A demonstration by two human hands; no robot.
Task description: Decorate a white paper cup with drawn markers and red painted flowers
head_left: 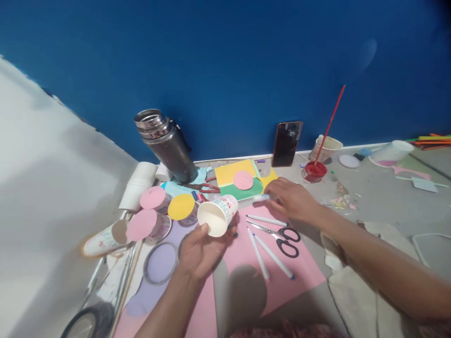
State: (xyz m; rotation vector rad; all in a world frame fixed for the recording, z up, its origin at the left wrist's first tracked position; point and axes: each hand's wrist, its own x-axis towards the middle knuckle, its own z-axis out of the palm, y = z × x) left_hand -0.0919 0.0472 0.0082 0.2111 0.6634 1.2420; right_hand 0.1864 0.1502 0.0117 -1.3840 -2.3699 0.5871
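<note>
Fingers of left hand [200, 249] wrap a paper cup [218, 215]; right hand [291, 199] blurs over a marker [261, 198], grip unclear.

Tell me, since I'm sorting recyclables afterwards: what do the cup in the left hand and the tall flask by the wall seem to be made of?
The cup in the left hand looks like paper: matte cream inside, a thin rolled rim, print on the outside. The flask looks like metal, probably stainless steel: dark brushed body with a shiny, reflective silver neck.
</note>
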